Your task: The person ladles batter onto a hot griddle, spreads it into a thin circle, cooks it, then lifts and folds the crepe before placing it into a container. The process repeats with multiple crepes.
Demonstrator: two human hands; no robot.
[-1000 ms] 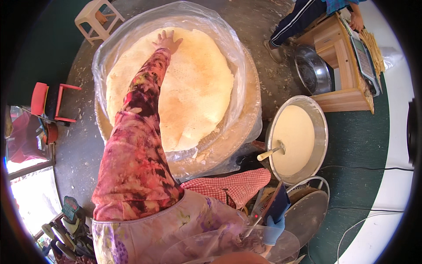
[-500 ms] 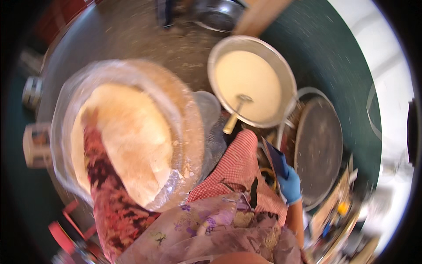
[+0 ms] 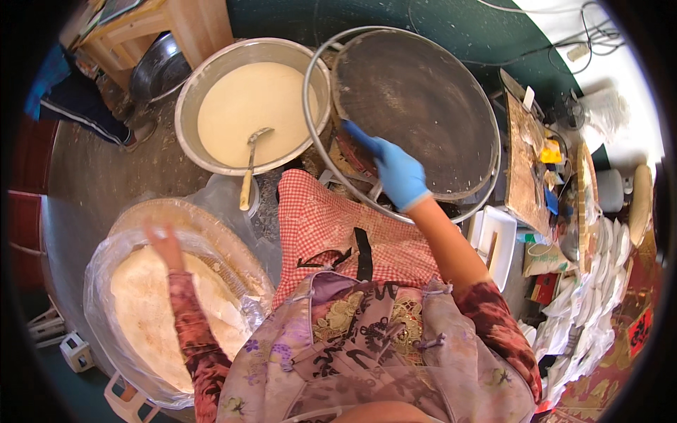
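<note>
My left hand [image 3: 166, 247] is bare, its slightly blurred fingers spread, and holds nothing. It is over the far edge of a stack of large pale flatbreads [image 3: 151, 307], which lies in a round basket lined with clear plastic [image 3: 95, 299]. I cannot tell whether the fingertips touch the plastic. A blue glove covers my right hand [image 3: 400, 175], closed around a flat dark-blue scraper-like piece [image 3: 361, 138]. That piece is at the left edge of a round dark griddle [image 3: 416, 106], which has a metal ring [image 3: 307, 92] around it.
Left of the griddle stands a wide metal basin [image 3: 185, 130] of pale batter, with a wooden-handled ladle [image 3: 247, 183] in it. A white tray [image 3: 502, 254] and a cluttered board [image 3: 525, 176] are at the right. Another person's leg [image 3: 84, 116] shows at the far left.
The view has swung to the right. My right hand has risen with the blue piece from beside the griddle to its left edge. My left hand has moved toward the basket's far side.
</note>
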